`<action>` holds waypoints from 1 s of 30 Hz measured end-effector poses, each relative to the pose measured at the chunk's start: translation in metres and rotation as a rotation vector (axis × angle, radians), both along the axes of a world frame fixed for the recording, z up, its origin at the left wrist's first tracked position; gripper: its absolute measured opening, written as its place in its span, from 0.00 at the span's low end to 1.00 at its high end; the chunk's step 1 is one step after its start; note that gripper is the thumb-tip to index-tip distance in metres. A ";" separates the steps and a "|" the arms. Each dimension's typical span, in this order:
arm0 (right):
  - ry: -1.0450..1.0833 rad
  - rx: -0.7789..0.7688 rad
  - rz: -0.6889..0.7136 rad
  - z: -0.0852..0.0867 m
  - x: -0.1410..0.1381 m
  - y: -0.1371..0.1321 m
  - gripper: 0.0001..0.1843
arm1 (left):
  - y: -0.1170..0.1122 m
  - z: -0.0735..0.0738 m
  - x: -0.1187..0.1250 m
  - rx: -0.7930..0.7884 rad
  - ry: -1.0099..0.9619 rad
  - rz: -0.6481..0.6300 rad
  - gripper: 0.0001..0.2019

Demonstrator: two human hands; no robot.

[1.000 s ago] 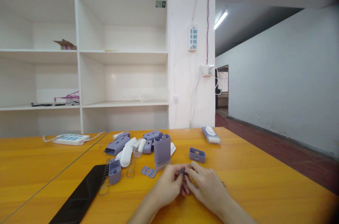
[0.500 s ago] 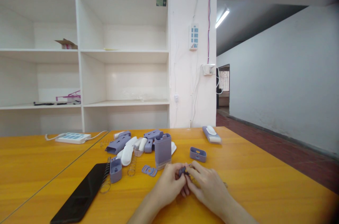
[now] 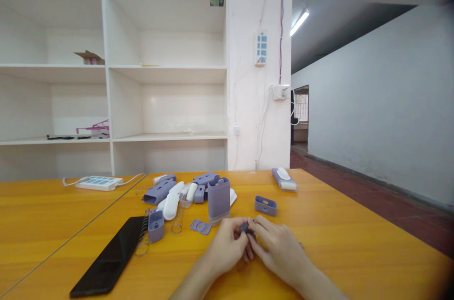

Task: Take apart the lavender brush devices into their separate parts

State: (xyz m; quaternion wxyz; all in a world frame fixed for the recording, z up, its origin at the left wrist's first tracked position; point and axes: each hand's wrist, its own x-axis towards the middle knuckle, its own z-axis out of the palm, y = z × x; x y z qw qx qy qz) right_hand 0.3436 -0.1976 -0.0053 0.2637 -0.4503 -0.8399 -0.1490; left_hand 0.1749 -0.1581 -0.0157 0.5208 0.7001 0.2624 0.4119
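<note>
Close together above the table, my left hand [image 3: 229, 243] and my right hand [image 3: 278, 248] pinch a small dark purple plastic part [image 3: 244, 228] between their fingertips. Most of this part is covered by the fingers, so its exact kind does not show. Just behind my left hand stands an upright purple plastic housing [image 3: 219, 198] with a clear lower rim. A flat purple piece with cut-outs [image 3: 201, 227] lies to the left of that hand. Beyond my right hand rests a purple oval ring-shaped frame [image 3: 266, 205].
Purple shells [image 3: 160, 191], white oval covers [image 3: 172, 205] and a coil spring [image 3: 177, 224] lie in a heap on the left. A purple cup-like cap [image 3: 156, 225] stands by a black phone-like slab [image 3: 109, 257]. An assembled purple-and-white unit [image 3: 284, 180] lies near the far edge.
Both hands stay in nearly the same place around the small part, with only a slight finger shift. The whole view has moved a little.
</note>
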 end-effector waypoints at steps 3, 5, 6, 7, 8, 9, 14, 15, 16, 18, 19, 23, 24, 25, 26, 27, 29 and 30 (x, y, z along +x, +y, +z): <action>-0.015 -0.012 0.002 0.000 0.001 0.001 0.14 | 0.002 -0.002 -0.001 -0.007 -0.009 -0.027 0.15; -0.024 -0.013 0.002 0.000 0.001 0.001 0.14 | 0.003 -0.003 -0.002 -0.010 -0.011 -0.036 0.15; -0.028 -0.013 0.001 0.000 0.001 0.001 0.15 | 0.004 -0.003 -0.002 -0.010 -0.012 -0.039 0.14; -0.032 -0.014 0.001 0.000 0.001 0.001 0.15 | 0.004 -0.003 -0.002 -0.011 -0.013 -0.040 0.14; -0.035 -0.016 0.002 0.001 0.001 0.001 0.15 | 0.004 -0.003 -0.002 -0.011 -0.015 -0.040 0.14; -0.037 -0.018 0.003 0.001 0.001 0.001 0.15 | 0.004 -0.003 -0.002 -0.012 -0.016 -0.040 0.14; -0.040 -0.013 -0.015 0.001 0.000 0.002 0.13 | 0.005 -0.003 -0.001 -0.021 -0.011 -0.038 0.14; -0.048 -0.005 -0.021 0.001 0.001 0.002 0.13 | 0.005 -0.003 -0.002 -0.024 -0.010 -0.038 0.15; -0.061 0.006 -0.023 0.001 0.001 0.002 0.13 | 0.005 -0.003 -0.002 -0.027 -0.009 -0.036 0.15; -0.095 0.028 -0.024 0.001 0.002 0.002 0.14 | 0.006 -0.004 -0.002 -0.034 -0.006 -0.033 0.16; -0.111 0.036 -0.025 0.001 0.003 0.002 0.15 | 0.006 -0.004 -0.003 -0.037 -0.005 -0.030 0.16; -0.140 0.047 -0.039 0.001 0.004 0.002 0.16 | 0.005 -0.004 -0.003 -0.039 -0.002 -0.031 0.17; -0.141 0.044 -0.042 0.001 0.005 0.002 0.16 | 0.005 -0.004 -0.003 -0.036 -0.001 -0.033 0.17; -0.141 0.041 -0.046 0.001 0.005 0.003 0.17 | 0.005 -0.004 -0.003 -0.032 0.000 -0.034 0.17; -0.140 0.036 -0.048 0.001 0.005 0.003 0.17 | 0.005 -0.003 -0.003 -0.028 0.001 -0.034 0.17; -0.139 0.032 -0.050 0.001 0.004 0.004 0.17 | 0.004 -0.003 -0.003 -0.023 0.003 -0.032 0.17; -0.137 0.026 -0.047 0.001 0.004 0.004 0.17 | 0.004 -0.002 -0.003 -0.016 0.007 -0.030 0.17; -0.137 0.023 -0.043 0.001 0.004 0.005 0.17 | 0.004 -0.002 -0.003 -0.013 0.010 -0.031 0.16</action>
